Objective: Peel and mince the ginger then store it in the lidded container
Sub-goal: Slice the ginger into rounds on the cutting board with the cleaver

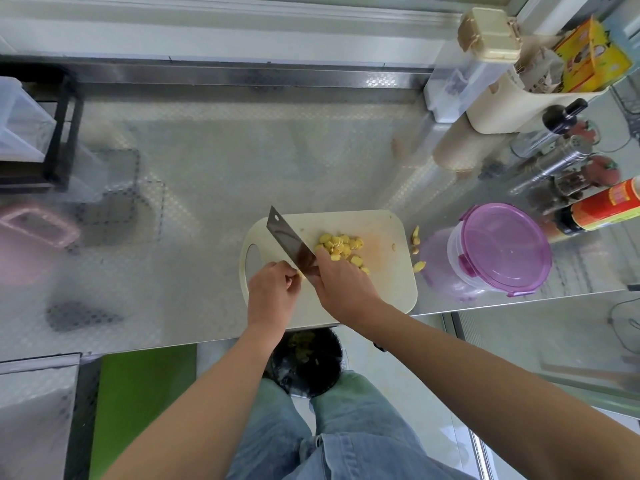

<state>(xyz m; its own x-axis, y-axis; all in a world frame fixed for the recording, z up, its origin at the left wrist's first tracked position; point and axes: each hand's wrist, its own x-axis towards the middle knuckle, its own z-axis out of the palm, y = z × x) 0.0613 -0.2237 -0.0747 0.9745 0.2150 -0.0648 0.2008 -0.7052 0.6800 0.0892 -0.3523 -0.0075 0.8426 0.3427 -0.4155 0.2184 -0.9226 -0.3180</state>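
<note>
A steel counter with a dimpled pattern fills the middle and gives back soft, pale light. At 12 o'clock a steel rail runs under a white ledge. A black rack stands at 9 o'clock. Below the counter's edge are a green mat at 7 o'clock, a dark bin at 6 and pale floor at 5.

bright, even daylight; soft shadows; glare on steel counter; wide-angle bending at edges; slight overall softness.
</note>
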